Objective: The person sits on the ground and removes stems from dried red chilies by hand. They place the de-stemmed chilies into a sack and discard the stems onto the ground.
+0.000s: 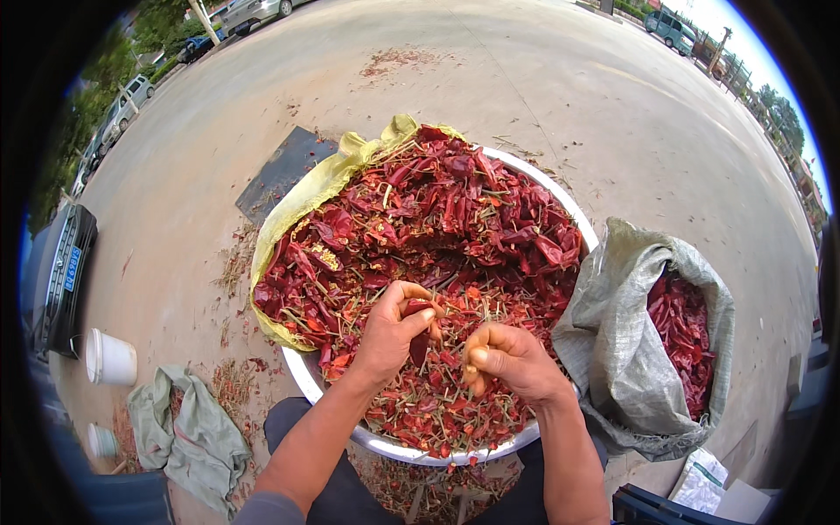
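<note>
A dark red dried chili pepper [419, 348] is pinched in my left hand [398, 328], above the middle of a big heap of dried chilies [455, 201]. Beside it, to the right, my right hand [510, 357] has its fingers curled and thumb pressed in; whatever they hold, if anything, is hidden. The heap fills a wide white basin [302, 372] between my knees, with a yellow woven sack [293, 227] lining its left and far side. Closer to me in the basin lie broken chili pieces and stems [446, 420].
At the right stands a grey woven sack [612, 324] holding red chilies [682, 341]. To the left are a white bucket [111, 357], a crumpled pale green sack [194, 433] and a parked dark car [66, 271]. A dark flat sheet [284, 171] lies beyond the basin. Chili scraps litter the concrete.
</note>
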A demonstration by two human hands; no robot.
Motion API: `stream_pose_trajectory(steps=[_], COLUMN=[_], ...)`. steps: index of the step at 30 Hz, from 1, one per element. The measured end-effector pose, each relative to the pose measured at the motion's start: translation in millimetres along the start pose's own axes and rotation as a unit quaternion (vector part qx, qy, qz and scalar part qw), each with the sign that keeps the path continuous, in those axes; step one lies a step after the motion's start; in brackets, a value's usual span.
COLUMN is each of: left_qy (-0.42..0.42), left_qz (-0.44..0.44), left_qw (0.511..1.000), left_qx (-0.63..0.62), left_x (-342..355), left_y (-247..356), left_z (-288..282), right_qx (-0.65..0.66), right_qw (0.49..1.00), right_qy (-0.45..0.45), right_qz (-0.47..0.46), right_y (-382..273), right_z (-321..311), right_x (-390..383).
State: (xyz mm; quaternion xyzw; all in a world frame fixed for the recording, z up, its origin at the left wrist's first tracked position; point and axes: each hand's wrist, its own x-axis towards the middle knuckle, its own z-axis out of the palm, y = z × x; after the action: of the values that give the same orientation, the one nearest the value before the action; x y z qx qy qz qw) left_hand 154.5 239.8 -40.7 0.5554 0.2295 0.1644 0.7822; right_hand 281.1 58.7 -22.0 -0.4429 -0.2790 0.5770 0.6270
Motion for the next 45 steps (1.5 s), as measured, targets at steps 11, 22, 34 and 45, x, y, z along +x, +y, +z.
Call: stream_pose_trajectory(steps=[11, 22, 34, 45], left_qy=[0.045, -0.13, -0.08, -0.058], left_qz=[0.029, 0.016, 0.073, 0.016], left_qw=[0.842, 0.679, 0.776, 0.945], left_qx=[0.537, 0.723, 0.621, 0.322], left_x=[48, 66, 44, 2], left_y=[-27, -57, -43, -6], left_z=[-20, 9, 4, 18], right_qx=[-0.104, -0.043, -0.2, -0.224], right_qw=[0.987, 0.954, 0.927, 0.939], right_qy=[0.007, 0.295, 0.316, 0.259], right_qz=[0.119, 0.042, 0.017, -0.036], right_y=[24, 13, 15, 36], right_z=[0, -25, -24, -3], right_x=[-8, -7, 9, 27])
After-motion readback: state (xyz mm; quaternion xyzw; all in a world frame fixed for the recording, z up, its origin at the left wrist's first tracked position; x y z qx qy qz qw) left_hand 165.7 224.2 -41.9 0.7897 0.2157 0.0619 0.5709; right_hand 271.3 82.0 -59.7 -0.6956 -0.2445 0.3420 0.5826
